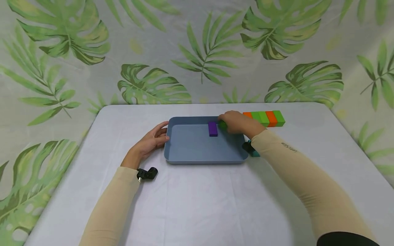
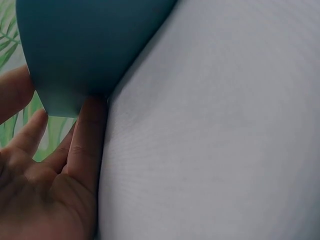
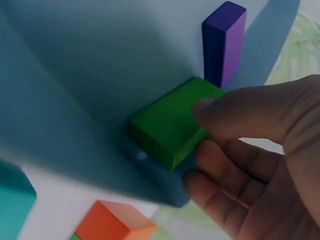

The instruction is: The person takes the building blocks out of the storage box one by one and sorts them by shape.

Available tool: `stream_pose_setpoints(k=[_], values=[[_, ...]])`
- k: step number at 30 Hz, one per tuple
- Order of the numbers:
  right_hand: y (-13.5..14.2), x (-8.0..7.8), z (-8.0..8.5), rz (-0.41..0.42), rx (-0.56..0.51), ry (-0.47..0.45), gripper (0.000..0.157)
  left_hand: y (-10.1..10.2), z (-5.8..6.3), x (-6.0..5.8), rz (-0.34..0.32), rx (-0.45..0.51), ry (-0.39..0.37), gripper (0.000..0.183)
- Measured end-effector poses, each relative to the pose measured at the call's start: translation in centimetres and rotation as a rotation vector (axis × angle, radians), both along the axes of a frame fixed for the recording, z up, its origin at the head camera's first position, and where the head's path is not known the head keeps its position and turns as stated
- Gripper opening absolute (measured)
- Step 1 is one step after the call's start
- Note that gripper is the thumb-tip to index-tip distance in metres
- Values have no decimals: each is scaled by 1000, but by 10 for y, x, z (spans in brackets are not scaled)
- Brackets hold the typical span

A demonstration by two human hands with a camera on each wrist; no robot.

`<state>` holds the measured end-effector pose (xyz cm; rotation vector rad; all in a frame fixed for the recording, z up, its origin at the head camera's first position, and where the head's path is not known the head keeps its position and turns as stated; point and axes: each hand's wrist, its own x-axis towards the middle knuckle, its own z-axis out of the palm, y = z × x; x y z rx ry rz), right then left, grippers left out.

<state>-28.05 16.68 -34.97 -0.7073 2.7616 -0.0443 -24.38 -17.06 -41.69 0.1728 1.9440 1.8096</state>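
Note:
A blue-grey rectangular tray (image 1: pixel 191 147) lies on the white-covered table. Inside it, near the far side, is a purple rectangular block (image 1: pixel 212 128). My right hand (image 1: pixel 235 122) reaches over the tray's right part and pinches a green block (image 3: pixel 167 120) between thumb and fingers. That block is low in the tray, beside the purple one; whether it touches the bottom is hard to tell. At the tray's left end, my left hand (image 1: pixel 150 140) touches the outer wall with extended, spread fingers (image 2: pixel 87 145).
Right of the tray's far corner runs a row of orange and green blocks (image 1: pixel 263 119), partly behind the right hand. A teal block (image 1: pixel 256 154) stands against the tray's right side, mostly hidden by the right wrist. Leaf-patterned cloth (image 1: pixel 203 68) hangs behind the table.

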Motion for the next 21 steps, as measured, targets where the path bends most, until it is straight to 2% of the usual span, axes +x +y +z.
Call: stream_pose_setpoints(k=[6, 13, 17, 21], values=[[1, -4, -4, -8, -33, -64, 44, 1, 2, 0, -3, -3, -6, 74], [6, -11, -1, -22, -79, -143, 42, 0, 3, -2, -5, -4, -2, 74], [9, -17, -2, -57, -90, -194, 35, -1, 3, 0, -7, -1, -8, 75], [9, -16, -4, -93, -87, -207, 31, -1, 2, 1, -14, 4, -8, 74]])
